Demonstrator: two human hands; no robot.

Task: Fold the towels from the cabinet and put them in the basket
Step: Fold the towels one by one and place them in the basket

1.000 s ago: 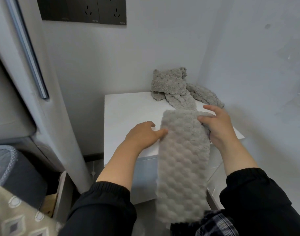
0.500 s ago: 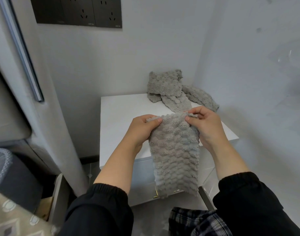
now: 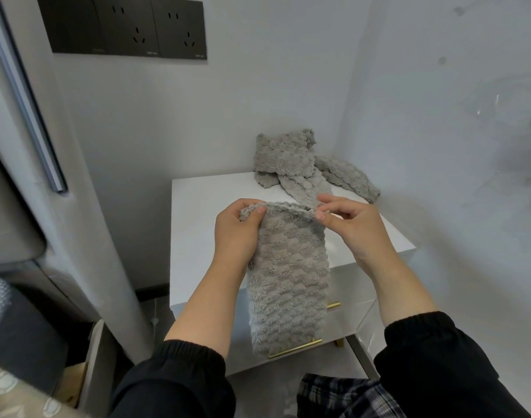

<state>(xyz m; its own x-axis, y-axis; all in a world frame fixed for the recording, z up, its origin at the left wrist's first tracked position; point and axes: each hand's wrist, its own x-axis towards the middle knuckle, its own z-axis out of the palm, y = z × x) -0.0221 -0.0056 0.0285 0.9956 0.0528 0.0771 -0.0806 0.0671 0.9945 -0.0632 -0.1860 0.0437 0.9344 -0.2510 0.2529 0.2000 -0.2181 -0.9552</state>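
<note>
Head view: left hand [image 3: 237, 233] and right hand [image 3: 354, 230] each pinch top corner of grey waffle-textured fleece towel [image 3: 288, 282], both grips closed on it. Towel hangs before white counter [image 3: 203, 200]. Risk: plush corner slips from shallow pinch, fold skews.

Black wall sockets [image 3: 124, 27], plaid trousers [image 3: 347, 398]

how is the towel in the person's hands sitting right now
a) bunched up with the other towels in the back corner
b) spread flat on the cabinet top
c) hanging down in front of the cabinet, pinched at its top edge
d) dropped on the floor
C: the left hand and right hand pinch the top edge of the grey towel, which hangs down across the front of the white cabinet.
</note>
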